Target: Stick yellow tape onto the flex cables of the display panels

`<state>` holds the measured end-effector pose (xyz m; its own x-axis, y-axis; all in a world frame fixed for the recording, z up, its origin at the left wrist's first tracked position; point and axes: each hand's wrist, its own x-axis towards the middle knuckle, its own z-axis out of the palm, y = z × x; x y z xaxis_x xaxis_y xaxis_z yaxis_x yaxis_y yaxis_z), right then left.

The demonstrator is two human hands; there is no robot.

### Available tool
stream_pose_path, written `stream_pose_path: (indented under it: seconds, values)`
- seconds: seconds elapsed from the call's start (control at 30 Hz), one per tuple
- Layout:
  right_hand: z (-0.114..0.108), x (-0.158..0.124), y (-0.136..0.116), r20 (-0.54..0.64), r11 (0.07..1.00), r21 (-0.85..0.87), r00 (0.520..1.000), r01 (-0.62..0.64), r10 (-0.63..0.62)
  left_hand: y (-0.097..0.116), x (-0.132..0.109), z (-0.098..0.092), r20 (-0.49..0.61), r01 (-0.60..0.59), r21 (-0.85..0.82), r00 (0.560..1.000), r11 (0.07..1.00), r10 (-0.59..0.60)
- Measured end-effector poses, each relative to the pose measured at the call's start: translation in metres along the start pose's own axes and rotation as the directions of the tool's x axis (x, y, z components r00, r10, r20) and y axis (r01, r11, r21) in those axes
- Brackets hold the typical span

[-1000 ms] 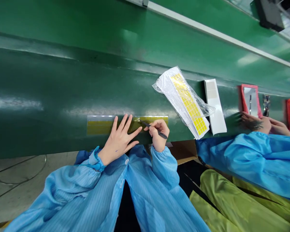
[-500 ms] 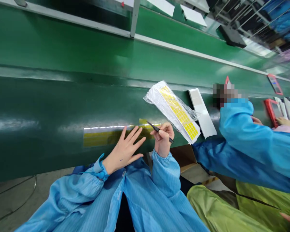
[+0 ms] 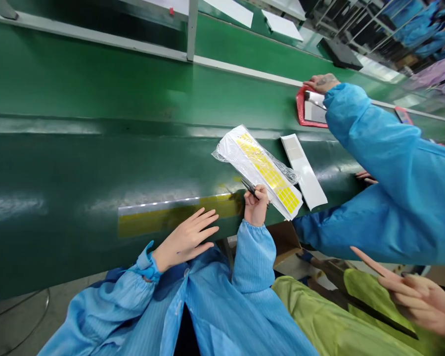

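Observation:
A long yellow tape strip under clear film lies along the near edge of the green conveyor belt. My left hand rests flat and open at the strip's right part, fingers spread. My right hand is closed on dark tweezers, lifted just past the strip's right end, with the tips pointing up-left. Right beside it lies a clear bag of yellow sticker sheets.
A white backing strip lies right of the bag. A co-worker's blue sleeve reaches across to a red tray on the belt. Another person's hand shows at the lower right above yellow-green cloth.
My right hand lifted the tweezers off the strip and moved right toward the sticker bag. My left hand slid down to the strip's lower edge. The co-worker reached out to the red tray.

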<state>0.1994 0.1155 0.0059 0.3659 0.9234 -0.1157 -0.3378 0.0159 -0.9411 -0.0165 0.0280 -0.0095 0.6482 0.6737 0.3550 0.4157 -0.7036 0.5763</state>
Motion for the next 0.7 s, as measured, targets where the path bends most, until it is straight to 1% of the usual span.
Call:
stream_pose_path:
  seconds: [0.27,0.47,0.7]
  values:
    - [0.003,-0.001,-0.003,0.008,1.000,0.025,1.000,-0.010,0.010,0.003,0.000,0.000,-0.079,-0.007,0.021,0.997,1.000,0.009]
    - [0.002,-0.001,-0.003,0.029,0.999,0.022,0.999,-0.035,0.034,0.002,-0.002,0.003,-0.082,-0.032,0.004,0.996,0.999,0.032]
    - [0.001,-0.003,-0.003,0.023,0.999,0.031,0.999,-0.031,0.031,0.000,-0.006,0.010,-0.089,-0.043,0.012,0.995,0.999,0.044]
